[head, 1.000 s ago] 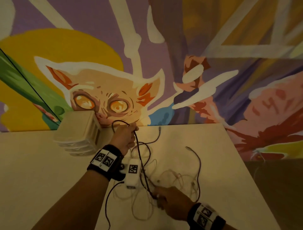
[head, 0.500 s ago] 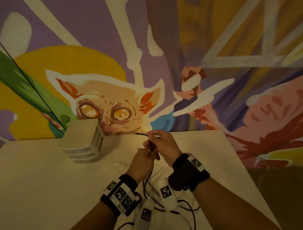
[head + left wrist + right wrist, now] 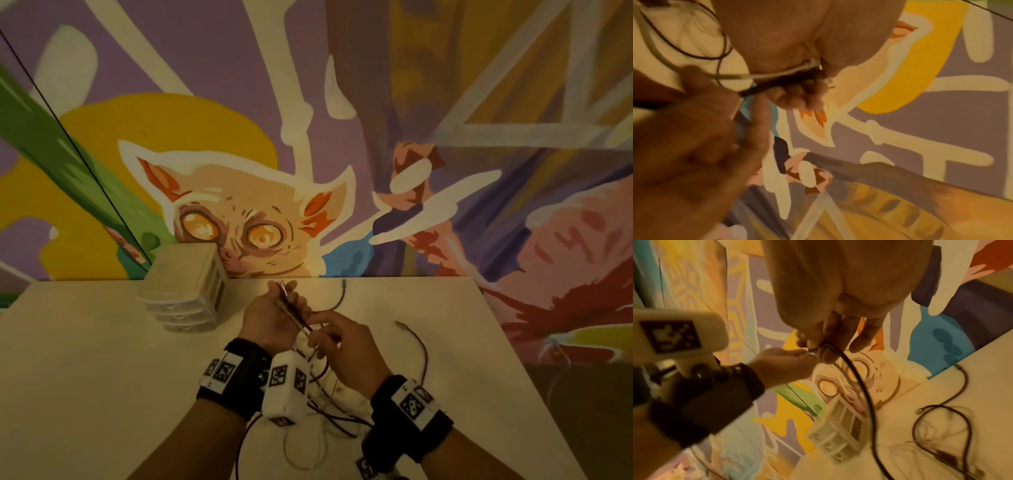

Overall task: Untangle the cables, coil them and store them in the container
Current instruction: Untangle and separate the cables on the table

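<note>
Cables (image 3: 342,407) lie tangled on the pale worktop (image 3: 102,377), partly lifted between both hands. The left hand (image 3: 274,318) curls its fingers round a bundle of dark and pale strands held just above the surface. Touching it at 4 o'clock, the right hand (image 3: 346,346) pinches a dark cable (image 3: 857,381) between thumb and fingertips; that cable drops to the heap below the wrists. Loose dark ends trail out at 3 o'clock. At 10 o'clock from the hands stands the container (image 3: 186,291), a small pale drawer unit, against the painted wall (image 3: 445,102).
</note>
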### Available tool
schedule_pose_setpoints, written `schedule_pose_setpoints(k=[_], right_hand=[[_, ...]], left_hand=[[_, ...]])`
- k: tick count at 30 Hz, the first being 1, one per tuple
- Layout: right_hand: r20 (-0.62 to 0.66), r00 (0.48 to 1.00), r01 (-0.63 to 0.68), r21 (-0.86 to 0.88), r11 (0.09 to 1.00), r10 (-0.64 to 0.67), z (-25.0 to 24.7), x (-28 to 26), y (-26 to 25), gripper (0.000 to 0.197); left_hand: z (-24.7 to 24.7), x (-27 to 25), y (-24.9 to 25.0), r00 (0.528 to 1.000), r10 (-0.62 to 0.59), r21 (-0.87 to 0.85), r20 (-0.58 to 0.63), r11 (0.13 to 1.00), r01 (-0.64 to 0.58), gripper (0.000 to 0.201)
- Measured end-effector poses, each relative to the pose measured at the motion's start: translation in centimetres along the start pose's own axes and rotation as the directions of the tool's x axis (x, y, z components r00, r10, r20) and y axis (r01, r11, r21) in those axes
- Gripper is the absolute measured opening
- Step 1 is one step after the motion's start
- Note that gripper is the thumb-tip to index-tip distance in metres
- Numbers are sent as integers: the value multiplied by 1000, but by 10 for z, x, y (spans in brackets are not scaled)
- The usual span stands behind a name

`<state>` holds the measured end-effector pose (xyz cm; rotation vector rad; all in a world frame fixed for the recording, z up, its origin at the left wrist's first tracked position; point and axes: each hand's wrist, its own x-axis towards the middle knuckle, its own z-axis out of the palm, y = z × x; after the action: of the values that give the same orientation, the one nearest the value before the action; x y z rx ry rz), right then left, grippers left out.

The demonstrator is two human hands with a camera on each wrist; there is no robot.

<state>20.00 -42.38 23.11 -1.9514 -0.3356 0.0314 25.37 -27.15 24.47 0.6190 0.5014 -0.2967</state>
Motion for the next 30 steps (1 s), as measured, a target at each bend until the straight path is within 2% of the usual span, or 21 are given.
schedule_pose_setpoints(k=[2,3,4,5,6,7,9,10,11,13,14,16,17,19,21,22,23,25,26,28,30], right_hand=[[97,994,-50,-95,994,59,-3,-10,13,9],[162,979,-97,-166,981,124,-8,-16,24,8],[232,952,-137,-259,956,199,-16,-24,37,10],[296,917,-155,-356,921,269,-26,-32,51,16],[342,876,-173,-437,883,341,-36,-40,63,20],[363,839,-205,-480,853,406,-45,-47,72,22],[359,816,-257,-478,840,454,-55,-51,74,25],[347,829,-266,-447,854,439,-55,-47,65,27],[330,854,-260,-401,878,403,-54,-40,50,28],[282,910,-213,-311,926,304,-47,-20,16,33],[260,931,-176,-291,940,255,-45,-10,1,35],[226,956,-110,-308,945,185,-46,7,-21,37],[214,963,-90,-322,942,165,-50,13,-28,38],[204,968,-74,-320,945,144,-59,18,-35,37],[223,963,-71,-321,944,148,-67,18,-32,29],[240,956,-80,-341,937,169,-70,18,-26,25],[262,943,-97,-374,922,206,-74,18,-19,22],[323,889,-145,-473,869,324,-80,17,-4,21],[355,851,-163,-523,836,387,-83,16,2,23],[410,767,-176,-606,776,494,-85,17,7,26],[423,714,-160,-677,718,558,-89,24,4,28]], left_hand=[[3,-3,20,997,73,-1,-4,997,-73,43],[2,-5,39,984,178,32,-20,984,-178,43],[-3,-7,62,937,341,141,-76,934,-328,44],[-6,-11,89,844,519,286,-133,836,-469,46],[-9,-17,115,717,676,447,-171,701,-555,47],[-12,-24,137,614,761,494,-211,625,-605,46],[-15,-29,158,505,849,627,-156,480,-614,42],[-11,-31,155,515,856,768,-50,363,-528,42],[-3,-33,140,596,799,861,84,243,-447,41],[7,-34,91,811,470,913,349,23,-407,30],[12,-36,62,873,263,909,412,-55,-413,32],[18,-40,17,892,-29,878,451,-168,-449,35],[18,-39,5,888,-58,868,456,-193,-458,32],[21,-38,6,885,20,865,465,-224,-449,41],[27,-39,24,856,221,879,467,-225,-421,49],[31,-41,39,817,358,891,453,-149,-429,47],[33,-42,55,758,516,890,398,-17,-456,43],[37,-47,94,602,774,796,194,235,-559,32],[36,-49,112,510,853,746,116,264,-611,35],[32,-52,135,354,933,751,66,187,-633,45],[23,-48,142,266,957,833,113,55,-550,50]])
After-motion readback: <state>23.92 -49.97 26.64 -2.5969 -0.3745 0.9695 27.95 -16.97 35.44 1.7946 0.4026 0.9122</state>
